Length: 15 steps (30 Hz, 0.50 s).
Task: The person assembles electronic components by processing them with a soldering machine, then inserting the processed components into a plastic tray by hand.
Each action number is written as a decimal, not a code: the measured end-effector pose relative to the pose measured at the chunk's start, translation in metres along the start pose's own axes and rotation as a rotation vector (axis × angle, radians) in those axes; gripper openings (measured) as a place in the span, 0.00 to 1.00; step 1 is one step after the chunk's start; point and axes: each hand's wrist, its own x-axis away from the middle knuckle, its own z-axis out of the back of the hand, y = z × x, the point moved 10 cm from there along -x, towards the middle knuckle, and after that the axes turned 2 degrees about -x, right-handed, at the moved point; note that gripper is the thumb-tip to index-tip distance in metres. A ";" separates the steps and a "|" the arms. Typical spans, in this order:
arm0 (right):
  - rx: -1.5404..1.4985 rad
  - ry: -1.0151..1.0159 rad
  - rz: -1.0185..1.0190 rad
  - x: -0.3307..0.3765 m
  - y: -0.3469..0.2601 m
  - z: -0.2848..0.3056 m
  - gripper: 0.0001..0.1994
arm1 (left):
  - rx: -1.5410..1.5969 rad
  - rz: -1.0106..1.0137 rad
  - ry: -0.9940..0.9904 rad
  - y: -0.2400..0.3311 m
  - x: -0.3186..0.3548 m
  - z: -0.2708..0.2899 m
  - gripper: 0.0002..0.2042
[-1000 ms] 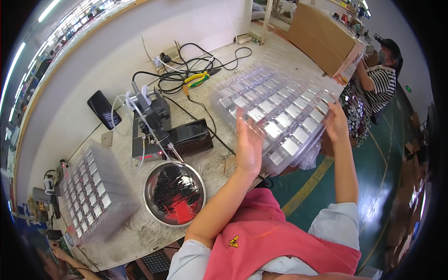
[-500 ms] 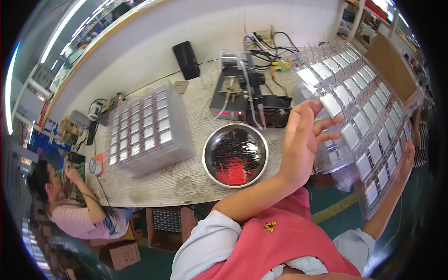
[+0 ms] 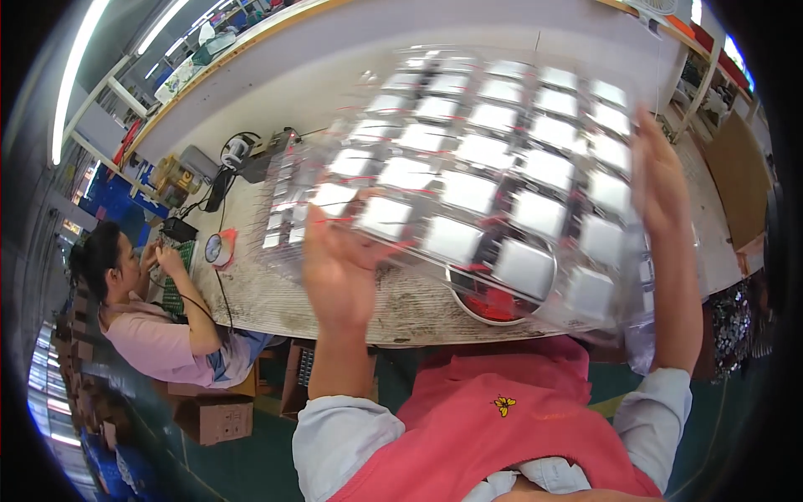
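Note:
Between my two hands I carry a clear plastic tray (image 3: 462,191), its pockets filled with rows of silvery-white rectangular pieces that have thin red wires. My left hand (image 3: 339,259) grips the tray's near left corner, slightly blurred. At the right edge, my right hand (image 3: 662,171) is closed round the rim, also smeared a little. Below the tray, a round metal bowl (image 3: 465,308) with red wires in it shows only in part. Left of the tray, partly behind it, a stack of similar filled trays (image 3: 288,197) stands on the worn workbench (image 3: 401,305).
A person (image 3: 167,326) in a pink top sits at the bench's left end, handling something small near a green board (image 3: 173,293). A solder reel (image 3: 219,248) and black cables lie there. Cardboard boxes (image 3: 213,418) stand on the floor below.
The tray has moved left from the right side over the bench and now hides the machine and most of the bowl. My left hand has gone from a loose piece to the tray's edge.

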 end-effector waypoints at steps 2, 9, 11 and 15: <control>0.040 0.198 0.008 -0.035 0.038 -0.002 0.14 | 0.107 -0.025 0.187 0.017 -0.006 0.043 0.24; 0.111 0.241 -0.062 -0.089 0.155 -0.069 0.25 | -0.022 -0.124 0.231 0.055 -0.021 0.120 0.17; 0.178 0.163 -0.131 -0.105 0.190 -0.071 0.27 | -0.061 -0.142 0.255 0.050 -0.025 0.134 0.17; 0.297 0.136 -0.155 -0.123 0.232 -0.061 0.28 | -0.169 -0.150 0.374 0.047 -0.024 0.159 0.18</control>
